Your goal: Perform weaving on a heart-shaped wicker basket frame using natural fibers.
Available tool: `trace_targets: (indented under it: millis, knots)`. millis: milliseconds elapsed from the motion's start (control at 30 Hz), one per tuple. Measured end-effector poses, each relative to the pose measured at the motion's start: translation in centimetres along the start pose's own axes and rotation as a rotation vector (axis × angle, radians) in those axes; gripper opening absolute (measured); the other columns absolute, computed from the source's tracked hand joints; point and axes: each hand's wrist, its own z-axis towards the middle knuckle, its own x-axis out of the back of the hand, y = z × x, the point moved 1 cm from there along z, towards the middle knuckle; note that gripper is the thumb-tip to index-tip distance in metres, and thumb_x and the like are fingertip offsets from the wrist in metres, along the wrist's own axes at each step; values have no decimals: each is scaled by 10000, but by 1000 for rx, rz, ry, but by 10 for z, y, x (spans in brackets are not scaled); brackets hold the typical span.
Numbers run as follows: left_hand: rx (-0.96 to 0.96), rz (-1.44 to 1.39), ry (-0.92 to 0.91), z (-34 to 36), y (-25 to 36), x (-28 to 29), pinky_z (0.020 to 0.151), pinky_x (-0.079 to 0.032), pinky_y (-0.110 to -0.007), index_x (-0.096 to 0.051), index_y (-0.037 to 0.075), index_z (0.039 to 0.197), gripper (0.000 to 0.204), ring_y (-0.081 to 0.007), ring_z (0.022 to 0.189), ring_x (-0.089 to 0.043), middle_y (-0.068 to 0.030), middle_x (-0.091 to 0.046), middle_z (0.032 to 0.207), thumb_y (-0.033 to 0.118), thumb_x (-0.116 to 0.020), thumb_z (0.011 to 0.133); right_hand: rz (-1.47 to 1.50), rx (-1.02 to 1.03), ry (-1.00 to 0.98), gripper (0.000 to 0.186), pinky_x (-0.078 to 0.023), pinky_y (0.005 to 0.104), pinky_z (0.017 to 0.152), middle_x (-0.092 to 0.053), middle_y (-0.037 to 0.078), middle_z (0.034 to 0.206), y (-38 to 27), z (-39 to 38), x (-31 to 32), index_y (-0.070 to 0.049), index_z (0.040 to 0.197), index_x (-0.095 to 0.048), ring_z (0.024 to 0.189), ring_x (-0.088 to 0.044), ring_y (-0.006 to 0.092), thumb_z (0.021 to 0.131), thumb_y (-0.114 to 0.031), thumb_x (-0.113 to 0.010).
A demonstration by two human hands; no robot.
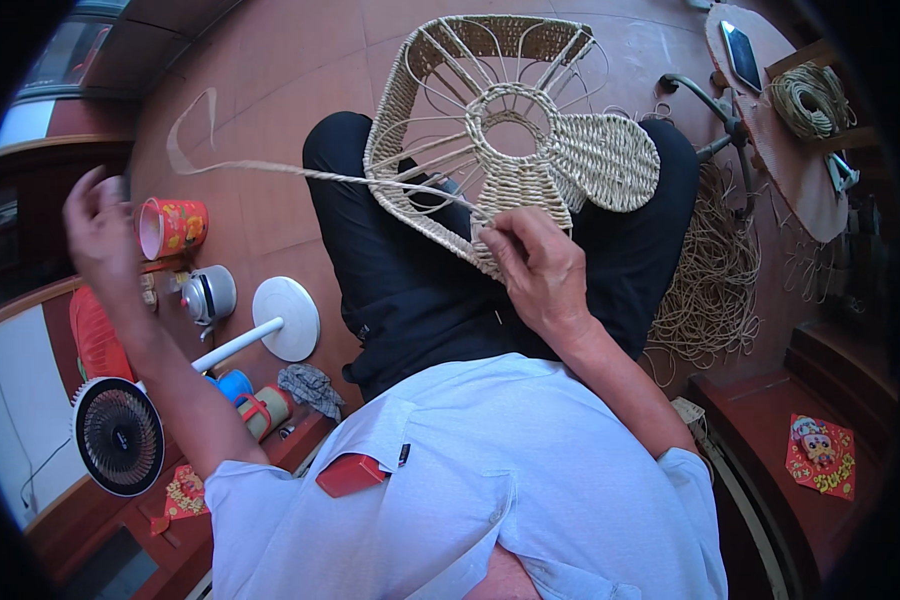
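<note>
**Right hand (548, 270) pinches at the weave, left hand (102, 225) out wide!**

And here on the lap sits the straw-coloured woven piece (390, 112), braced across both black-trousered knees, its round centre ring (473, 125) ringed by bare spokes. Thumb and forefinger of the right hand press together on the flat tan strand (270, 167), right where it meets the woven section nearest the body. The left hand is raised beyond the left knee, blurred, fingers loosely spread, nothing visible in its grasp; the strand's far end curls in the air just beside it.

Doing this well, I'd judge, means holding that pinch firm at the crossing, drawing the tail flat and untwisted, and packing each row snug without bending the spokes. Even tension looks like the whole game!

Watch the hazards: thin loops bow out among the spokes and could snag the tail. By the floor's left side stand a red floral bucket (182, 228) and a silver kettle (210, 293), both near that left arm, with a white fan (118, 437) below its forearm. Over on the right, a tangled heap of tan cord (708, 290) crowds the thigh, easy to catch. Beyond it, a pale brown tabletop (815, 205) with an uneven edge carries a dark-screened phone (741, 56) toward its far end, with a coil of cord (810, 100) at its right edge.
</note>
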Motion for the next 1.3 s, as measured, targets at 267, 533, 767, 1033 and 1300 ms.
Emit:
trace_targets:
  millis: [267,533,767,1033,1300]
  knots:
    - [-395,-529,-723,-243,121,-142,804,-587,-408,-761,19,1081,120,-297,901,-734,-125,-705,989,18,-774,962,-68,-2,21,132,-546,418,670,-670,152,912,-2,2,23,-18,1032,-689,746,-685,341,979,-63,-802]
    - [-563,-374,-606,-255,123,-147,782,-564,-429,-745,43,1165,252,-302,894,-686,-105,-634,968,-13,-751,920,-19,-193,-58,134,-531,348,637,-677,113,822,7,11,36,-8,1020,-705,664,-646,197,976,-79,-810]
    - [-670,-167,-716,-262,131,-141,756,-579,-427,-725,28,1253,314,-302,848,-692,-116,-629,916,65,-719,941,-49,-94,-106,106,-586,363,674,-768,125,866,1,33,22,-38,1036,-745,729,-765,251,974,-97,-807]
    - [-178,-422,-1109,-253,134,-143,703,-570,-397,-654,-30,1375,390,-266,669,-713,-133,-692,758,118,-644,1015,29,-243,136,265,-607,316,788,-743,86,1068,15,-6,57,-17,1243,-721,874,-723,152,993,-66,-794]
    - [373,-795,-1494,-240,135,-149,591,-449,-254,-583,-64,1416,431,-60,622,-563,25,-593,708,87,-628,1015,843,-716,-192,525,-575,340,1022,-736,109,1297,39,-20,40,33,1447,-603,1160,-708,151,984,-115,-801]
